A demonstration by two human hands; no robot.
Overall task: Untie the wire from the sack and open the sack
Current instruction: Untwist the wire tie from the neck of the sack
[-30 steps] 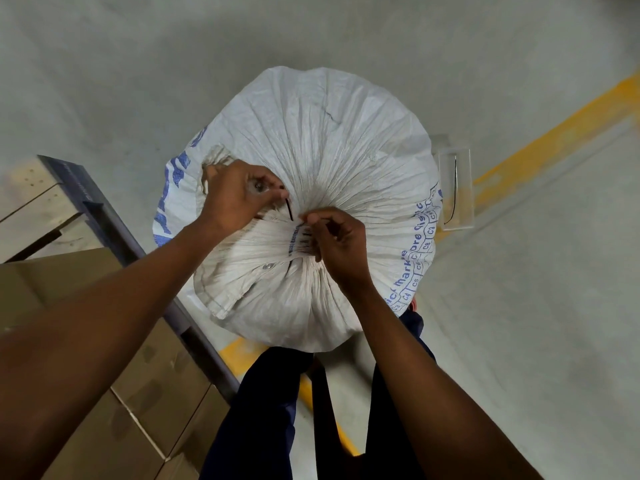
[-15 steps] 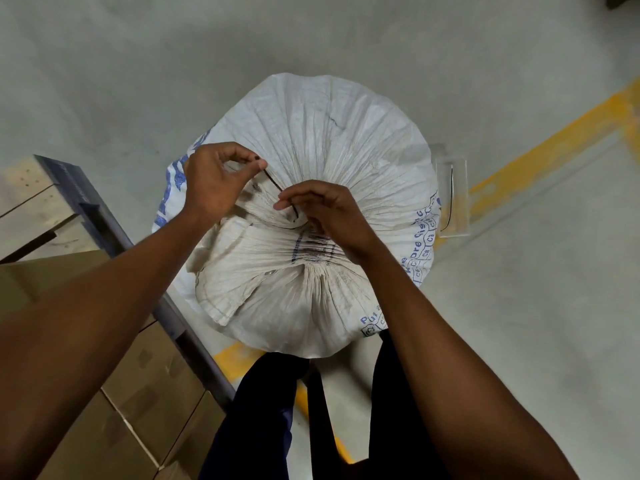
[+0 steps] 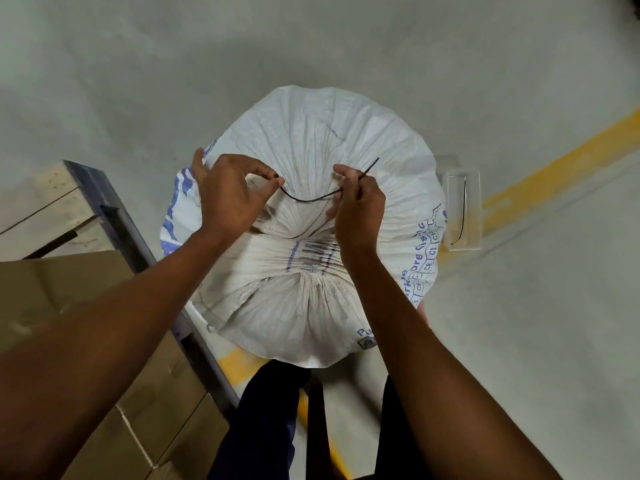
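A full white woven sack point(image 3: 311, 140) with blue print stands on the floor in front of my legs, its gathered neck folded toward me. A thin black wire point(image 3: 308, 199) hangs in a slack curve above the sack top, free of the neck. My left hand point(image 3: 228, 199) pinches its left end between thumb and forefinger. My right hand point(image 3: 356, 209) pinches the wire near its right end, and the tip sticks up past my fingers.
A clear plastic tray point(image 3: 462, 209) holding another black wire lies on the floor right of the sack. A yellow floor line point(image 3: 554, 168) runs past it. On the left stand cardboard boxes point(image 3: 104, 375), a blue metal rail point(image 3: 114, 220) and a wooden pallet point(image 3: 38, 209).
The wire has come off the sack neck. Both hands have lifted and moved apart, stretching it into a loose curve above the sack, and the bunched neck has loosened.
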